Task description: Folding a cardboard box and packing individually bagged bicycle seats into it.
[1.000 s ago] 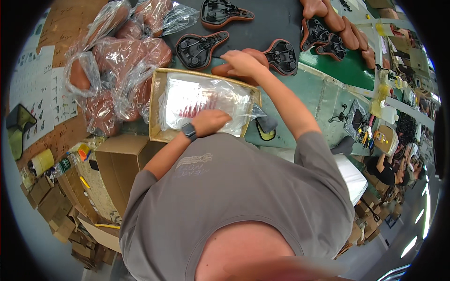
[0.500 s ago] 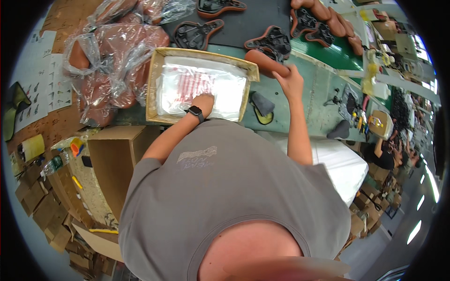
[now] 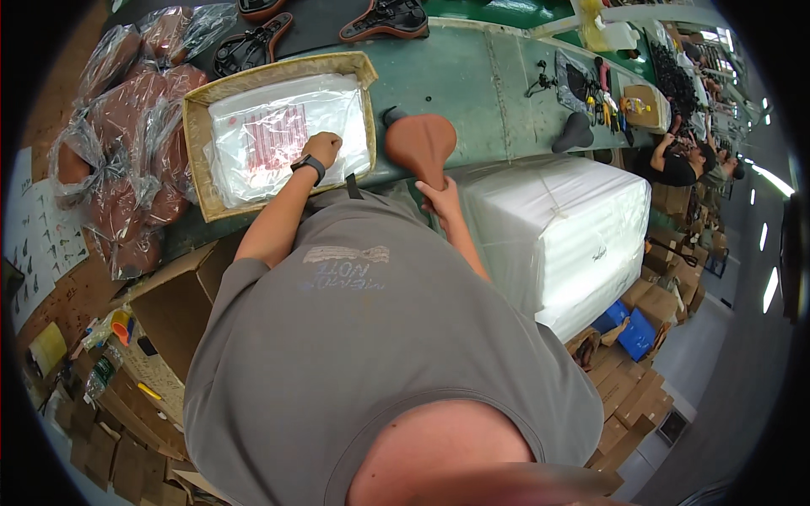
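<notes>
Green table [image 3: 456, 76] work: left hand [image 3: 323, 149] should pinch one clear bag [image 3: 287, 135] cleanly from the tray [image 3: 196, 126] while right hand [image 3: 439, 198] stays clamped on the brown saddle [image 3: 420, 143].

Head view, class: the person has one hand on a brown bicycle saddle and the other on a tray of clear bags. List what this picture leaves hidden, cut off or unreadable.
- Right hand: grips the brown saddle by its narrow end; the underside is turned away.
- Left hand: fingertips curl onto the clear bags; whether they pinch one cannot be told.
- Cardboard tray: the bags cover its floor.
- Black saddles: cut by the top edge.
- Far workers: too small.
</notes>
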Demonstrator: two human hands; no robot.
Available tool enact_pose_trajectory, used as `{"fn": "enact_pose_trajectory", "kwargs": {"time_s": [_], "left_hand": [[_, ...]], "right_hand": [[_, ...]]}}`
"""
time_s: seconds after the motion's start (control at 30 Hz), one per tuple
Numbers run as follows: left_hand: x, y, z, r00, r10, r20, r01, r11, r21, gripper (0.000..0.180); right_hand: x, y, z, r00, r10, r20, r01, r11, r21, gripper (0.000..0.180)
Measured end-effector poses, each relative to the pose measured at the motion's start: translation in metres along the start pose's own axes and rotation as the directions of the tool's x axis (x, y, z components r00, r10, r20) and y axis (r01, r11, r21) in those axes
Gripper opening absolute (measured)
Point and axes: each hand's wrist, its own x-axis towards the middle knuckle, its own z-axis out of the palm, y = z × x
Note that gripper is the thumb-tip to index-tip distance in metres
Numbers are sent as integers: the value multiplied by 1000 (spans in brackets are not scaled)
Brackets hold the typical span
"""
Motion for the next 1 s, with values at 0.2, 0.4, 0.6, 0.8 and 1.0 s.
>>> {"fn": "enact_pose_trajectory", "kwargs": {"time_s": [0.2,0.4,0.6,0.8,1.0], "left_hand": [[-45,24,-23,965,-247,-82,185,872,-453,29],[-125,55,-75,905,-291,-310,-22,696,-717,24],[-169,90,-106,919,-213,-330,-64,747,-662,24],[-195,106,-105,970,-71,-233,-120,694,-710,20],[-239,102,-129,988,-111,107,104,-29,-994,24]], "right_hand": [[2,-33,22,869,-473,-145,146,524,-839,119],[-49,-58,-36,617,-170,769,-303,850,431,72],[-123,-123,79,583,-238,777,66,967,247,74],[-146,-143,165,617,-74,783,172,984,-42,47],[-143,-154,180,649,-63,758,172,983,-66,45]]}}
